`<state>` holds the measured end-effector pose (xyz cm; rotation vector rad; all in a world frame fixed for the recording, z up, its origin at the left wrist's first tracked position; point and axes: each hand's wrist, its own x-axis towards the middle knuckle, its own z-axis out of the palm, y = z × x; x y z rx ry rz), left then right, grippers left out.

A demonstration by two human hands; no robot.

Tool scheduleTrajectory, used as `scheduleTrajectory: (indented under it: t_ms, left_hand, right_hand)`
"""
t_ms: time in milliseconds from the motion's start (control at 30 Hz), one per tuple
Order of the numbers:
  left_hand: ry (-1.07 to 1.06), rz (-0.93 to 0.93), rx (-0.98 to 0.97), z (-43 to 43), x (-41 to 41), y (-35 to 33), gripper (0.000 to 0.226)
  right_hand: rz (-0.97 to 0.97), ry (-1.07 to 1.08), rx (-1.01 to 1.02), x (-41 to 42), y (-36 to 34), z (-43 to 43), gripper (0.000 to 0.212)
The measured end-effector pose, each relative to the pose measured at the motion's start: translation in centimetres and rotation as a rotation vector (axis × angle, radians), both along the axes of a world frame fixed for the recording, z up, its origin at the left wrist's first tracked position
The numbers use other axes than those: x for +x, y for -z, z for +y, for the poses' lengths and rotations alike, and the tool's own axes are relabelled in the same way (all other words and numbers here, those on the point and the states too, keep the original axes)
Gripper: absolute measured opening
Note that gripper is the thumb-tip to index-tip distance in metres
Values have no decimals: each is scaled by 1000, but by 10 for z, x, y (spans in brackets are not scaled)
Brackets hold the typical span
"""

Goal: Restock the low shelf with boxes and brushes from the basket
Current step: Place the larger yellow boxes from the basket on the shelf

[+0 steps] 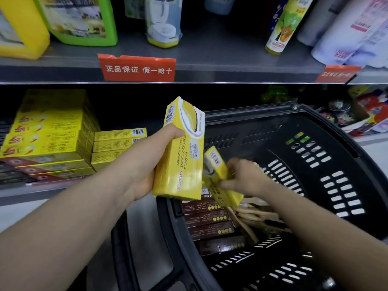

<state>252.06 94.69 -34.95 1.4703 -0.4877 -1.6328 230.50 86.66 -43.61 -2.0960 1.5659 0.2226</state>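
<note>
Right hand point(244, 177) blurred, gripping yellow box point(219, 172)

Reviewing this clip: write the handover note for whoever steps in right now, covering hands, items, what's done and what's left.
Left hand grips a yellow box in front of the low shelf.
Right hand grips a second yellow box over the basket.
Brown boxes and brushes lie in the basket.
Done: yellow stacks stand on the shelf.
Left: shelve both held boxes, then the brown boxes and brushes.
</note>
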Motion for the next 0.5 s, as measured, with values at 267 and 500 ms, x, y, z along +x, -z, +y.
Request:
scheduleTrajectory:
  t_ms: [267, 500]
  left_hand:
    - [90, -65, -31, 3, -9, 0, 20]
    - [101, -32, -42, 6, -15, 2, 31]
  right_hand:
    - [-864, 571, 335, -14, -94, 51, 35]
    - [-1009, 567, 386, -3, -98, 65, 41]
